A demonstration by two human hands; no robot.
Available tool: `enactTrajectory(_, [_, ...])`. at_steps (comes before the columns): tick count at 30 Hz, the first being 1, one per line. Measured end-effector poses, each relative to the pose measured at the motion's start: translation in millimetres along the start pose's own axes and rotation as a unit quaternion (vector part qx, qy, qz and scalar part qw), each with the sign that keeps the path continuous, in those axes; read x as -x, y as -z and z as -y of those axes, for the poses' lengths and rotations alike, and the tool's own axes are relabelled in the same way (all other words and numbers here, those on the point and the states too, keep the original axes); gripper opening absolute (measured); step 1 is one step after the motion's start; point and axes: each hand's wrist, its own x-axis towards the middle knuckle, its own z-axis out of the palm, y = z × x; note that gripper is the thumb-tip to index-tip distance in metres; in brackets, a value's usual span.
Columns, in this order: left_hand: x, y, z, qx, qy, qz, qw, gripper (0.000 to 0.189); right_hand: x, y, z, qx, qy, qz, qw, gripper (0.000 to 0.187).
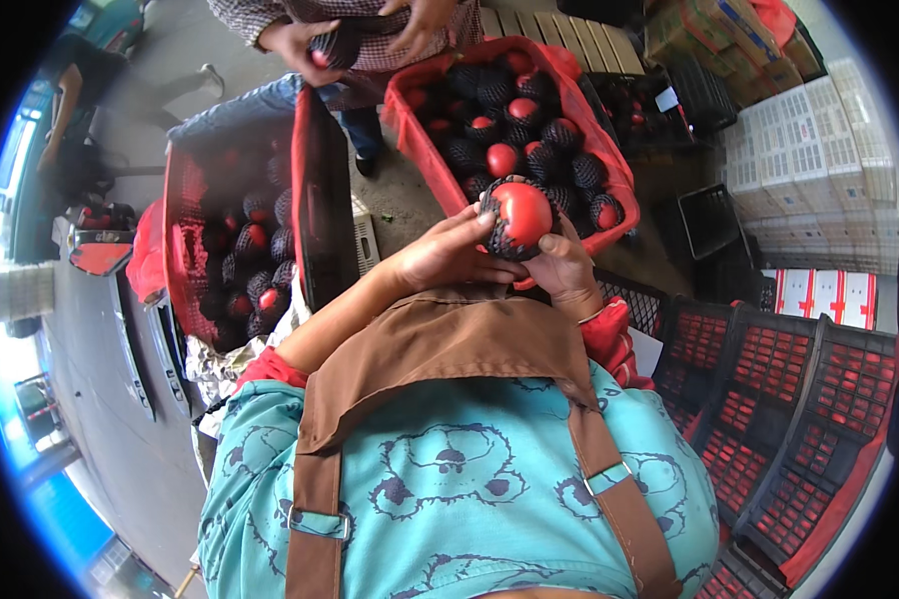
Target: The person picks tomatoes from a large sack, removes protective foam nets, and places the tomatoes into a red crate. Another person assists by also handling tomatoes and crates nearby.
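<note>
A glossy red round fruit [524, 217], partly wrapped in a black foam net sleeve [500, 238], is held in front of my chest. My left hand [453, 251] grips it from the left, with its fingertips on the net. Around the right side, my right hand [565, 262] holds it with the thumb near the bare red skin. Just beyond my hands stands a red-lined crate [620, 180] full of similar fruits [523, 111] in black nets. To the left is a second crate [322, 195] with a red lining, holding several netted fruits [251, 239] lower inside.
Across from me, a co-worker's hand [300, 49] holds another netted fruit [336, 46]. Stacked black crates [779, 412] with red contents rise at the right, below white stacked crates [809, 165]. Cardboard boxes [719, 45] and a wooden pallet [569, 41] are at the back. Forklift-like forks [168, 359] lie left.
</note>
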Motion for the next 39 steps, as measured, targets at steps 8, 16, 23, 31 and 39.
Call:
enactTrajectory(8, [36.4,7.8,-2.4,-0.154,-0.202,-0.134,0.958,0.058,-12.4,-42.5,0.0,0.334,0.005,0.030,0.942,0.085])
enactTrajectory(16, [49.0,5.3,-0.7,-0.205,-0.246,-0.206,0.925,0.050,-16.4,-34.7,-36.5,0.063,-0.046,-0.110,0.991,0.052])
enactTrajectory(23, [17.3,9.8,28.3,0.004,0.000,-0.162,0.987,0.055,-2.8,-16.9,-24.2,-0.130,-0.113,-0.042,0.984,0.063])
enactTrajectory(31, [21.2,-15.1,28.0,0.152,-0.120,-0.085,0.977,0.055,-15.8,5.0,-34.2,0.445,0.097,-0.015,0.890,0.041])
enactTrajectory(39, [119.9,36.3,18.2,-0.215,-0.269,-0.416,0.841,0.068,-12.2,-5.6,-63.8,0.456,-0.077,0.040,0.886,0.028])
